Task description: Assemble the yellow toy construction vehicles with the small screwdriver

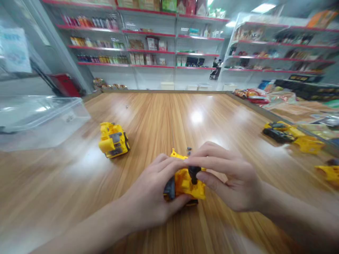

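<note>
Part-done, I'd judge: the left hand [149,190] clasps the yellow toy vehicle [182,180] on the table [148,116], the right hand [234,178] pinching a black piece [194,173] atop it, grey bits [189,149] loose just beyond it.

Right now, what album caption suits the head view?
Left fingers grip a yellow toy; right fingers hold a black piece.

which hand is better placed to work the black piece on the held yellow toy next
The right hand, probably: its thumb and fingers are at the upright black piece on the yellow toy. The left hand grips the toy's side, so seems better suited to steadying it.
</note>
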The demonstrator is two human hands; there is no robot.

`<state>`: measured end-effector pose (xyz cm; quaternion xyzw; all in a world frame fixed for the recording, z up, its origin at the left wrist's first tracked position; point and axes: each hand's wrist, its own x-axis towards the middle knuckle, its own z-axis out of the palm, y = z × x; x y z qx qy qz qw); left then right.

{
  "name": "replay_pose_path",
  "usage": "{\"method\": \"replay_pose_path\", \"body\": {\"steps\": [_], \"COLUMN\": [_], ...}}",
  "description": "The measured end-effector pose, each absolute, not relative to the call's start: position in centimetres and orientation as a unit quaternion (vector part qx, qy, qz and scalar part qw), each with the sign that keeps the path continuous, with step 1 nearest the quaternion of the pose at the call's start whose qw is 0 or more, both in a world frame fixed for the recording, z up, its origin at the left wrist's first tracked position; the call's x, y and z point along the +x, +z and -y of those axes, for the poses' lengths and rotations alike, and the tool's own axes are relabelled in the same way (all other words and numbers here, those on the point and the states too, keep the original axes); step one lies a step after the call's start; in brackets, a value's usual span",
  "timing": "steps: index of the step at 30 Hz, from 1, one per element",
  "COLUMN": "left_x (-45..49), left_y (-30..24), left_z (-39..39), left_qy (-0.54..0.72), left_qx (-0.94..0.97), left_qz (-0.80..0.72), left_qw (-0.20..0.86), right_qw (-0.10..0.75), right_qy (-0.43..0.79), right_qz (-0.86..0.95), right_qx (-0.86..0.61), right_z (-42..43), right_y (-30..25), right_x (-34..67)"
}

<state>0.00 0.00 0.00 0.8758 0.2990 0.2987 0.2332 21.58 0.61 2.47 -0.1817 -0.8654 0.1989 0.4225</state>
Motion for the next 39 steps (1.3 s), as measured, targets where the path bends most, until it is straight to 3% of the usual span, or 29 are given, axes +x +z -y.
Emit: {"method": "replay_pose_path", "body": {"steps": [39], "left_x": [-0.23], "left_y": [-0.46], "left_z": [-0.05], "left_qy": [0.293], "left_qx": [0.867], "left_qz": [-0.327], "left_qw": [0.236], "right_qw": [0.447], "right_qy": [0.212], "right_qz": [0.839], "right_qx": [-0.227], "right_z": [-0.76], "right_y": [1.89], "right_x": [21.6]}}
